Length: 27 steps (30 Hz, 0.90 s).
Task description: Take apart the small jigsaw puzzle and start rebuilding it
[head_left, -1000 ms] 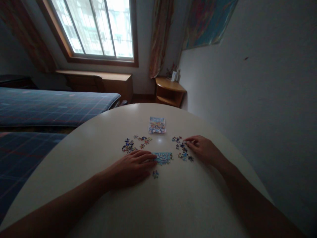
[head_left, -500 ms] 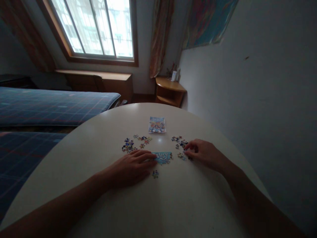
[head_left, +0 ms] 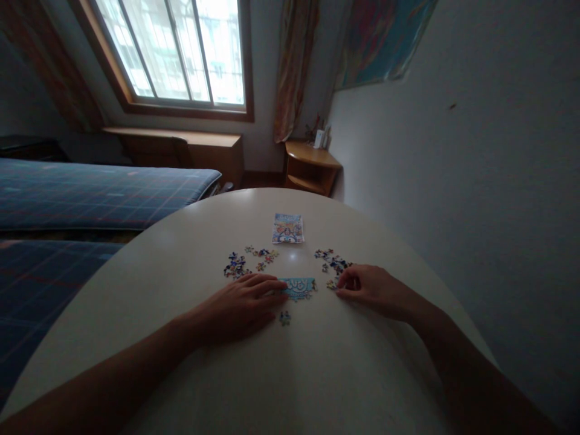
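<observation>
My left hand (head_left: 247, 302) lies flat, its fingers resting over the left end of a partly joined jigsaw puzzle (head_left: 298, 288), a light blue strip with pale lettering. Just below that strip is a single loose puzzle piece (head_left: 284, 318). To the right, my right hand (head_left: 367, 290) has thumb and forefinger closed at the tabletop on a puzzle piece, mostly hidden by the fingertips. Beside those fingertips lies a yellowish puzzle piece (head_left: 331, 284). A group of dark loose pieces (head_left: 334, 262) spreads just beyond my right hand, and another group (head_left: 234, 264) lies beyond my left.
On the round white table (head_left: 217, 223), a colourful printed picture sheet (head_left: 288, 229) lies past the puzzle. A bed with a blue plaid mattress (head_left: 90, 193) stands at the left. A wall (head_left: 475, 199) runs along the right, and a wooden corner shelf (head_left: 312, 155) stands behind.
My right hand has shifted slightly down and toward me, from the dark pieces to the lower pieces, uncovering some dark ones. My left hand has stayed in place on the puzzle.
</observation>
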Each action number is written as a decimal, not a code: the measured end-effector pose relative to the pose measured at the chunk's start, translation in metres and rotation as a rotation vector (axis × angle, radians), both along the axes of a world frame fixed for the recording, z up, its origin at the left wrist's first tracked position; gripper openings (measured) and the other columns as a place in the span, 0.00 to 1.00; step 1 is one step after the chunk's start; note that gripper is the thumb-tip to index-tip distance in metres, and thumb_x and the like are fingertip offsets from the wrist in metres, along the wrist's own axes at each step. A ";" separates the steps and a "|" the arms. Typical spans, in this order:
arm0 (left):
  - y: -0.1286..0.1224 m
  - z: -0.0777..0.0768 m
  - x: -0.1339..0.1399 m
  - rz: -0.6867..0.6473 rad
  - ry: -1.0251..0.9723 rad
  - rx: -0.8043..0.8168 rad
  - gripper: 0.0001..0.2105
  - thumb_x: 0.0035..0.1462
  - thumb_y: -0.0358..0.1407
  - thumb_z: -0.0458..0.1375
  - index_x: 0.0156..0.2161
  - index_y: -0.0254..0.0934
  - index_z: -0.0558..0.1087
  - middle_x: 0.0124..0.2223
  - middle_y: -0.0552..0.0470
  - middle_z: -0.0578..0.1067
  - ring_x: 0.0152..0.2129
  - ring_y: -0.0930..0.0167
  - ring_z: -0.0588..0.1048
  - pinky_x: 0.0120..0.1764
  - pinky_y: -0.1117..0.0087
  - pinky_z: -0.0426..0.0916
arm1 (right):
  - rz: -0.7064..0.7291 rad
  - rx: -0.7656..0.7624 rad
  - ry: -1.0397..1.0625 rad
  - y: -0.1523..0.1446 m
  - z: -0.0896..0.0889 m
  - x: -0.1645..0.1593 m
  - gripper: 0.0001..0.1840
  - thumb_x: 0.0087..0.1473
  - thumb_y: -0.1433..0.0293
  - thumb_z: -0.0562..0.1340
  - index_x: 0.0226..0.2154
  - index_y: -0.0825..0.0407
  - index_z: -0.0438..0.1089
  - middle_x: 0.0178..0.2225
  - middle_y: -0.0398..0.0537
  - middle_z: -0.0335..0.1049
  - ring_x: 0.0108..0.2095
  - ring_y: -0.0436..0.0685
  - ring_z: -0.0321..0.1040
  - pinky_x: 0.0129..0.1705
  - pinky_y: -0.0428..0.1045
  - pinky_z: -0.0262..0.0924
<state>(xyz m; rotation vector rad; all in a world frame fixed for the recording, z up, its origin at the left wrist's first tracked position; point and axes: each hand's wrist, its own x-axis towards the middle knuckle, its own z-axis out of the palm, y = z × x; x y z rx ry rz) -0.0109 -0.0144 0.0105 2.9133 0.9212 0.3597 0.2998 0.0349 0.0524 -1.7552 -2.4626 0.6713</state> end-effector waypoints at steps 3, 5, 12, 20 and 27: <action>0.000 0.000 0.000 0.001 -0.013 -0.003 0.19 0.65 0.34 0.54 0.60 0.42 0.65 0.62 0.47 0.67 0.58 0.61 0.66 0.58 0.54 0.65 | -0.018 -0.002 -0.023 -0.001 0.003 0.000 0.09 0.51 0.62 0.64 0.31 0.50 0.76 0.32 0.47 0.76 0.32 0.56 0.70 0.32 0.48 0.57; 0.000 0.000 0.000 -0.001 -0.014 -0.002 0.20 0.65 0.34 0.54 0.60 0.42 0.65 0.62 0.47 0.67 0.58 0.61 0.66 0.58 0.54 0.65 | -0.031 0.005 -0.026 -0.002 0.003 0.000 0.09 0.50 0.62 0.64 0.31 0.50 0.76 0.32 0.47 0.76 0.32 0.56 0.70 0.32 0.48 0.57; 0.000 -0.001 0.000 -0.010 -0.058 -0.001 0.19 0.64 0.33 0.54 0.60 0.42 0.65 0.61 0.47 0.68 0.57 0.62 0.67 0.58 0.56 0.65 | -0.018 0.065 0.003 -0.002 -0.002 0.003 0.05 0.50 0.67 0.63 0.31 0.51 0.73 0.31 0.47 0.75 0.31 0.55 0.69 0.31 0.48 0.56; 0.001 -0.001 0.000 -0.008 -0.061 -0.025 0.21 0.64 0.34 0.54 0.62 0.41 0.62 0.62 0.47 0.67 0.58 0.62 0.66 0.59 0.56 0.64 | -0.030 0.164 0.377 -0.002 -0.006 -0.012 0.11 0.56 0.62 0.62 0.39 0.49 0.73 0.30 0.44 0.74 0.30 0.54 0.70 0.34 0.49 0.60; 0.000 -0.003 0.006 0.053 -0.187 0.019 0.16 0.64 0.34 0.55 0.57 0.41 0.67 0.55 0.46 0.74 0.52 0.63 0.71 0.55 0.56 0.67 | -0.018 0.000 0.739 -0.022 -0.023 -0.056 0.13 0.54 0.58 0.65 0.35 0.51 0.69 0.34 0.49 0.78 0.36 0.57 0.75 0.39 0.51 0.66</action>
